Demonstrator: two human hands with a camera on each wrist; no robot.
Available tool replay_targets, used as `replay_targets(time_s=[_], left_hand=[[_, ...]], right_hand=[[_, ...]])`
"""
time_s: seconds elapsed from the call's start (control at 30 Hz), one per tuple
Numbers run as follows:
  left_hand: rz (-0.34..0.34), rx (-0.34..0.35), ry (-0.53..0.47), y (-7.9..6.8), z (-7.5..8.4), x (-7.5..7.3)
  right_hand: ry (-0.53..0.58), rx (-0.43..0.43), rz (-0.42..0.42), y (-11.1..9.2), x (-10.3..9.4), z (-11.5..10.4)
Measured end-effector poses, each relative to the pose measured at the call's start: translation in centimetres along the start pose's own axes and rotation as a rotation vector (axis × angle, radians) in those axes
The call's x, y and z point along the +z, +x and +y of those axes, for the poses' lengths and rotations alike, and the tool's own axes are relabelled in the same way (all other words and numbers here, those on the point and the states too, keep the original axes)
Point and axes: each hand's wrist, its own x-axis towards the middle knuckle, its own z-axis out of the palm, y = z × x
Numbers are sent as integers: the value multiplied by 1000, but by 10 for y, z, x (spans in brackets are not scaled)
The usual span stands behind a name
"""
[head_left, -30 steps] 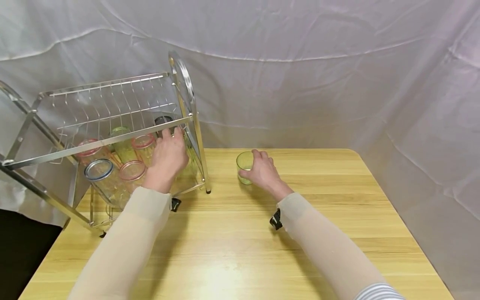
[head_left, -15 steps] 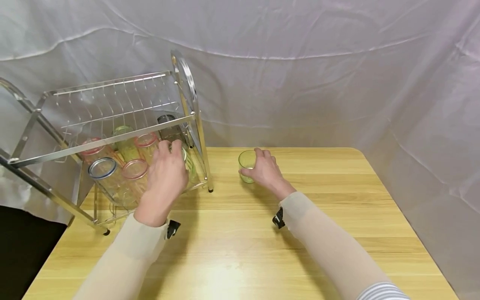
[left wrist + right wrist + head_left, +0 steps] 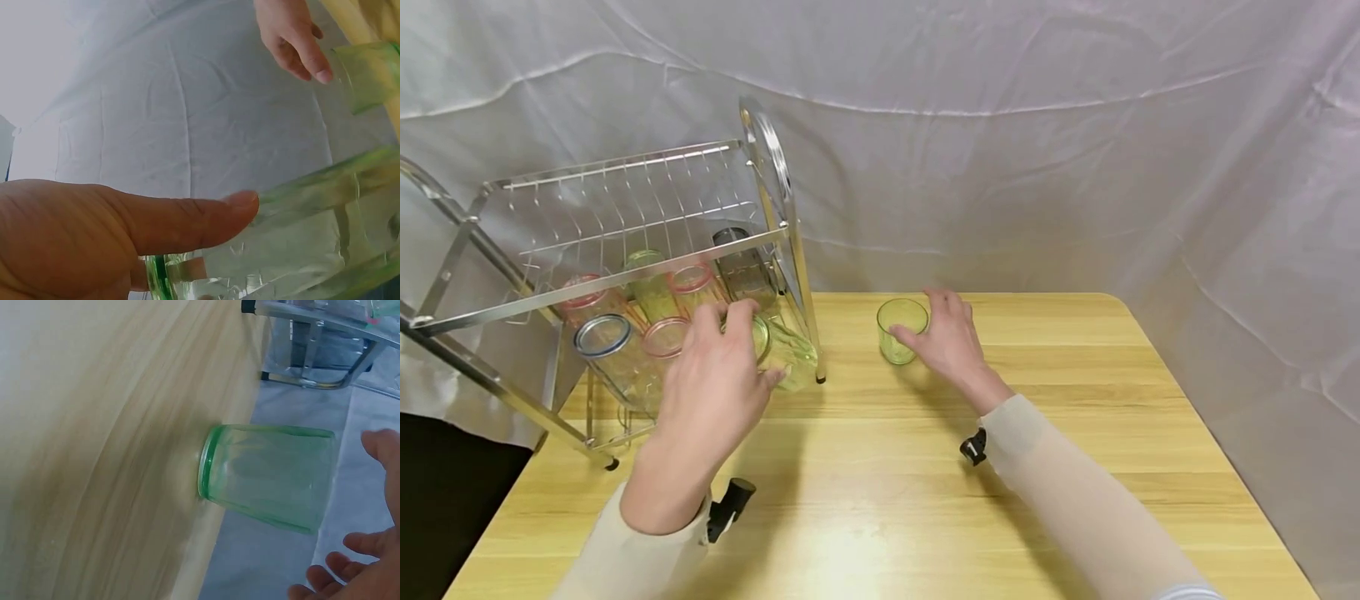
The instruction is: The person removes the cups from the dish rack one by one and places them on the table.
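My left hand (image 3: 711, 375) grips a pale green glass (image 3: 793, 360) near its rim, tilted at the front right of the metal dish rack (image 3: 696, 250). In the left wrist view, the thumb lies along the wall of this glass (image 3: 300, 244); most of the other fingers are hidden. A second green glass (image 3: 895, 323) stands upright on the table. Just right of it is my right hand (image 3: 953, 340), fingers spread, holding nothing. The right wrist view has a gap between that hand (image 3: 369, 562) and the standing glass (image 3: 269, 478).
On the rack's lower level stand several glasses, including a blue-rimmed one (image 3: 606, 337), a pink-rimmed one (image 3: 692, 279) and a dark one (image 3: 745, 267). The wooden table (image 3: 880, 500) meets a pale cloth backdrop (image 3: 962, 192).
My left hand has drawn back toward me from the rack, bringing the green glass out tilted. My right hand has let go of the standing glass and shifted slightly right.
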Motion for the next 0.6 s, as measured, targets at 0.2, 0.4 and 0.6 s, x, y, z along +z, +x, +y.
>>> replay_targets(time_s=[0.2, 0.4, 0.6], left_hand=[[-88, -19, -78, -4, 2, 2], [-214, -83, -270, -5, 0, 23], [-275, -163, -498, 1, -7, 52]], right_hand=[[88, -13, 83, -13, -10, 7], [218, 7, 110, -29, -15, 18], [367, 71, 52, -44, -23, 24]])
